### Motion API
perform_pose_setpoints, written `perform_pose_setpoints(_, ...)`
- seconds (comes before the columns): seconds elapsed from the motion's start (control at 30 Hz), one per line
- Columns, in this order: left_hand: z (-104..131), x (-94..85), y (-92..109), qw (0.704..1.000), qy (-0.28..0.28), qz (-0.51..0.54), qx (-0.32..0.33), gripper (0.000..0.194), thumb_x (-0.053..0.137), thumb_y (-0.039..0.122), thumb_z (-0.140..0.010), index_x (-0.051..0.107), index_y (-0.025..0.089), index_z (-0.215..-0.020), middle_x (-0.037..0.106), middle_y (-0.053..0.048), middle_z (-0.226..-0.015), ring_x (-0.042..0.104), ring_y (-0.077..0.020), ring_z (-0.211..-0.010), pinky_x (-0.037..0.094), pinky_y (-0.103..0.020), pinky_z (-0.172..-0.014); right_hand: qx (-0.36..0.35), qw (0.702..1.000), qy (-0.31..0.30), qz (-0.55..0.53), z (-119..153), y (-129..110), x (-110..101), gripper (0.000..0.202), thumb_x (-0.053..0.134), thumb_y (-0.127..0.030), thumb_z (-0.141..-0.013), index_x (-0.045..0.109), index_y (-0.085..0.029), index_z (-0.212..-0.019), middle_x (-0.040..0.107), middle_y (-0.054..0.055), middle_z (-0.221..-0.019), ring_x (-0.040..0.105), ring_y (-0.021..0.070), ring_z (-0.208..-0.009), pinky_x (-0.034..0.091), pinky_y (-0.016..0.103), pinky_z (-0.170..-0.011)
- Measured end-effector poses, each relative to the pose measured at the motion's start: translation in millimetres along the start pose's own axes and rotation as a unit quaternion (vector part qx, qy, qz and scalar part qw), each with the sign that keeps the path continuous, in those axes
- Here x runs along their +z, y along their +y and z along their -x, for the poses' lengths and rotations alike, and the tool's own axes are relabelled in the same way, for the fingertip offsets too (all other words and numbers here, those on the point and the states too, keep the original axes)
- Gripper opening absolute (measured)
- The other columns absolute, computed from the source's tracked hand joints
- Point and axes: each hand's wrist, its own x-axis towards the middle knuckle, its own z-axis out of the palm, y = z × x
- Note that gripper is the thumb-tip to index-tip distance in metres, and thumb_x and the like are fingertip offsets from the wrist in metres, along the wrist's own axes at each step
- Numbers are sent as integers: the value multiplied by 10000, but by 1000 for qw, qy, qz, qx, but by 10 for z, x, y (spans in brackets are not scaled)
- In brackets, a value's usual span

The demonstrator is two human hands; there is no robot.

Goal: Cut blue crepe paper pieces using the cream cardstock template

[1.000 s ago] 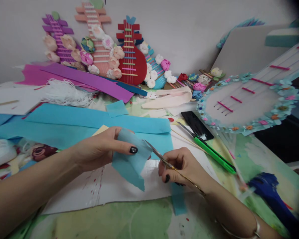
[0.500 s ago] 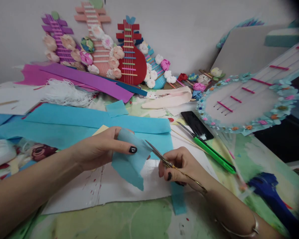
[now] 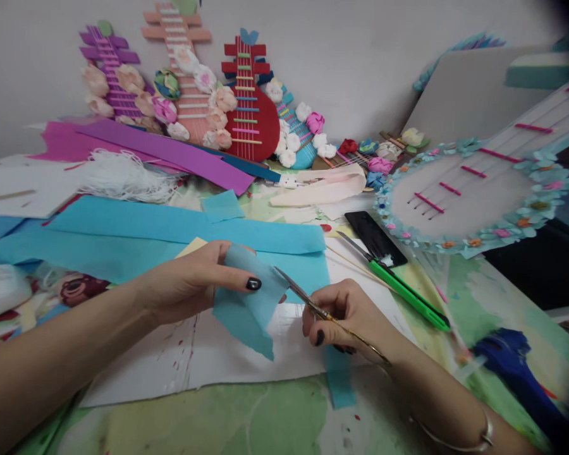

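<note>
Between thumb and fingers, my left hand (image 3: 203,278) pinches a small blue piece of crepe paper (image 3: 246,316), whose lower corner hangs down. My right hand (image 3: 339,313) is closed round gold-handled scissors (image 3: 308,300), their blades pointing up and left. The blade tips overlap the paper's right edge; whether they are cutting into it I cannot tell. Below both hands lies a white board (image 3: 208,363) with red specks. Long folded blue crepe paper (image 3: 137,221) stretches behind my left hand, and a blue strip (image 3: 340,379) lies under my right wrist.
A green utility knife (image 3: 408,294) with its blade out and a black phone (image 3: 372,234) lie at the right. Nearby are a blue glue gun (image 3: 516,366) and a flower-trimmed white paper lute (image 3: 459,196). Several decorated lutes, including a red one (image 3: 253,123), lean against the wall.
Almost nothing differs. The scissor tips have shifted very slightly left over the paper, while my left hand and the paper stay nearly still.
</note>
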Motion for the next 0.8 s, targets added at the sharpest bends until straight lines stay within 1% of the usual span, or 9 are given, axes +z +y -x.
perform_pose_setpoints(0.4, 3, 27, 30, 1000, -22, 15, 7, 145, 822, 263, -674, 768, 169, -772, 765, -75, -795, 702, -170, -685, 556, -194, -616, 13, 1000, 4, 0, -11, -8, -2, 465, 870, -519, -509, 625, -129, -579, 416, -76, -397, 310, 26, -362, 183, 181, -339)
perform_pose_setpoints(0.67, 4, 12, 23, 1000, -4, 11, 2, 158, 826, 260, -661, 753, 155, -753, 757, -87, -779, 693, -188, -671, 552, -219, -598, 29, 999, 21, -9, -2, 9, 2, 417, 904, -434, -488, 649, -119, -587, 458, -67, -404, 338, 26, -348, 214, 170, -330)
perform_pose_setpoints(0.8, 3, 5, 19, 1000, -9, 14, -3, 160, 833, 263, -658, 759, 164, -759, 755, -75, -767, 687, -173, -657, 549, -201, -589, 28, 999, 18, -9, -9, 38, -6, 386, 898, -411, -510, 654, -122, -590, 468, -66, -385, 337, 26, -319, 211, 166, -310)
